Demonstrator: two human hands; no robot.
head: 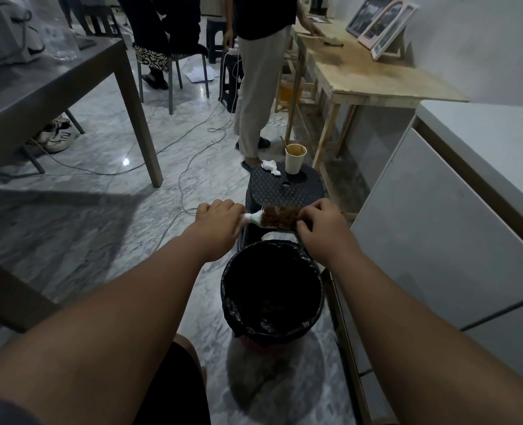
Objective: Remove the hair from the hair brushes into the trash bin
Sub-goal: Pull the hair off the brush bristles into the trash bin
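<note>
Both arms reach out toward 12 o'clock from my view. The left hand [219,228] is closed around the handle of the white-handled hair brush [255,216], fingers curled and knuckles up. The brush lies level, its handle pointing to 9 o'clock and its head to 3 o'clock. A mat of brown hair [280,216] covers the bristles. The right hand [323,228] is at the 3 o'clock end of the head, its fingers curled in and pinching that hair.

The brush sits just past the 12 o'clock rim of the round trash bin lined with a black plastic bag [228,280], which stands on the marble floor. I cannot tell whether the brush touches the black perforated plastic stool [303,191] behind it.

On the stool, a tan paper cup [295,161] stands upright at its 12 o'clock edge. A crumpled white tissue [270,167] lies just beside the cup at its 9 o'clock.
</note>
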